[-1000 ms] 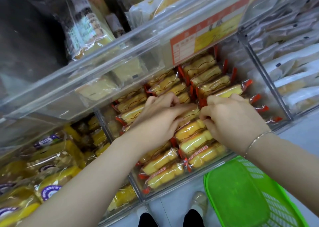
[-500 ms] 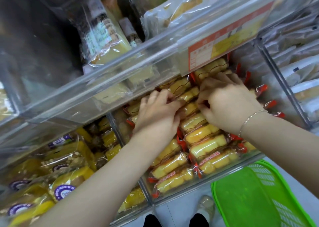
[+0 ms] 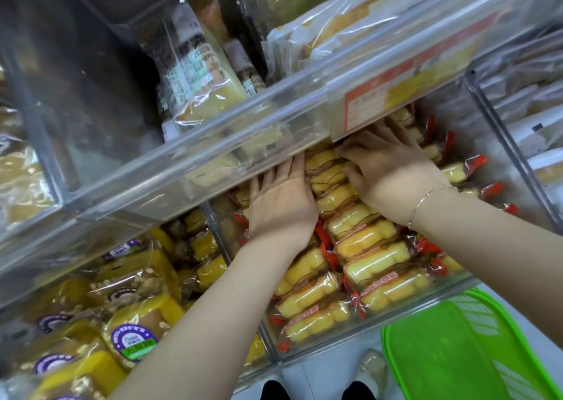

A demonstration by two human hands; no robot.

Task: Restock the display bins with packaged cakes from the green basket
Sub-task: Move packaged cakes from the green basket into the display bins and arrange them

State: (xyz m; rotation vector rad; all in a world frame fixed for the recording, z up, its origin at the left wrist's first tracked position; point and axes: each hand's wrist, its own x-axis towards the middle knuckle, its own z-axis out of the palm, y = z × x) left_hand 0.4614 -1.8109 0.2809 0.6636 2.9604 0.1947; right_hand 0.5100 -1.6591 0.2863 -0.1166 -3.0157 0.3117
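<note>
1. Two hands work deep in the middle display bin (image 3: 377, 340): the left hand (image 3: 281, 200) lies flat on the packaged cakes (image 3: 376, 258) with straight fingers (image 3: 268, 179), and the right hand (image 3: 388, 168) reaches under the upper shelf's front lip (image 3: 213, 153). Its fingertips are hidden behind the price label (image 3: 380, 101), so I cannot tell whether they grip a pack.
2. The step looks like pushing the rows back and squaring them. It would go best with flat palms and even pressure along the row — poking would dent the soft sponge.
3. Keeping the packs parallel, red crimped ends outward, should stop the back ones riding up.
4. The cakes are pale yellow, ridged loaves in clear, glossy film, which likely slides easily and crackles.
5. The bin walls are clear rigid plastic, so the rows show through from the front.
6. The green basket (image 3: 475, 348) sits on the floor at lower right, a perforated plastic tub — no cakes can be seen in the part that is in view.
7. The bin on the left (image 3: 234, 265) holds squarer yellow cakes with purple round stickers (image 3: 134, 341).
</note>
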